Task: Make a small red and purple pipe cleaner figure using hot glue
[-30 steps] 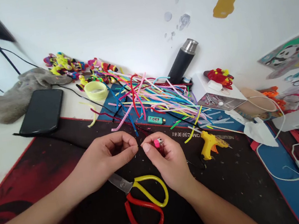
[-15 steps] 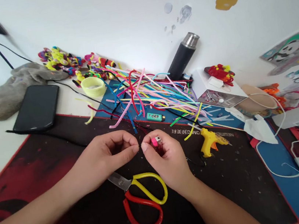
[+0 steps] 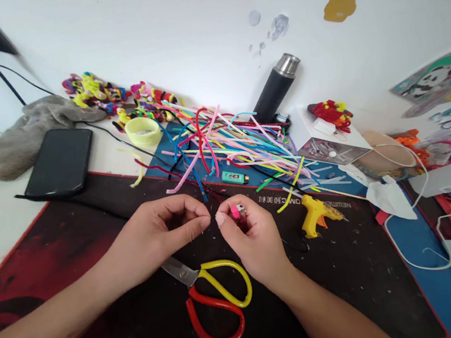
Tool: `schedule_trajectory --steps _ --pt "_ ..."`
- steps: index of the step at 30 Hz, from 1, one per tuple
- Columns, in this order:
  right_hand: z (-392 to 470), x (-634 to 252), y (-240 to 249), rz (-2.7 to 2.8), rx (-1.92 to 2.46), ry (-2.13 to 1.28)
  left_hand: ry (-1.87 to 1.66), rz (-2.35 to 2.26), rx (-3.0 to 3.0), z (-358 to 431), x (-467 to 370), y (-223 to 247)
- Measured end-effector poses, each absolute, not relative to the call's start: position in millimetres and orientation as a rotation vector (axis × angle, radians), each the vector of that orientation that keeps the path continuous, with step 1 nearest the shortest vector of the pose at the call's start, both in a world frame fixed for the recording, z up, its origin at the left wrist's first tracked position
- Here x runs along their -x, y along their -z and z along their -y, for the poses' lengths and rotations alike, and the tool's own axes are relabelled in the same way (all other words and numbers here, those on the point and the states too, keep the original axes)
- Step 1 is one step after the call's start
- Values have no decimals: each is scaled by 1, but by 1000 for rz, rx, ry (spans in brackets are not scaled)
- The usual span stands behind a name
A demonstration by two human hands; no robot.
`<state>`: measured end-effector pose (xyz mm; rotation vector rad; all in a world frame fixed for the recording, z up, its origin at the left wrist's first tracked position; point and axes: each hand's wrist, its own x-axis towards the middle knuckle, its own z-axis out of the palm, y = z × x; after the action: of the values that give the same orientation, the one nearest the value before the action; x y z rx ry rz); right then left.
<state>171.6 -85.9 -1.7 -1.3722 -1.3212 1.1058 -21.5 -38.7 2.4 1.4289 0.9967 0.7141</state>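
Facing the right hand (image 3: 256, 240), the left hand (image 3: 161, 231) is held with thumb and fingertip pressed together; whether anything is pinched cannot be told. A pink-topped lighter (image 3: 239, 212) is gripped in the right hand's curled fingers. Scissors (image 3: 191, 281) are partly covered by the left hand.

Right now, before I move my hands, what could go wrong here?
If lit, the lighter tucked in your right hand could burn you. Your left hand might catch the scissors, whose blade runs underneath it. The yellow glue gun might also burn you if hot, which I can't tell.
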Motion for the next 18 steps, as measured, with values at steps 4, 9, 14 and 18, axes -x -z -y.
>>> schedule_trajectory --steps 4,9,14,18 --pt "86 -171 2 1331 1376 -1098 -708 -993 -1457 38 22 -2" --pt "86 -172 2 1347 1372 -1094 -712 -980 -1466 39 22 -3" --pt "86 -171 1 1339 1361 -1102 -709 -981 -1457 39 23 -2" --pt "86 -171 1 1350 1377 -1095 -709 -982 -1461 39 22 -3"
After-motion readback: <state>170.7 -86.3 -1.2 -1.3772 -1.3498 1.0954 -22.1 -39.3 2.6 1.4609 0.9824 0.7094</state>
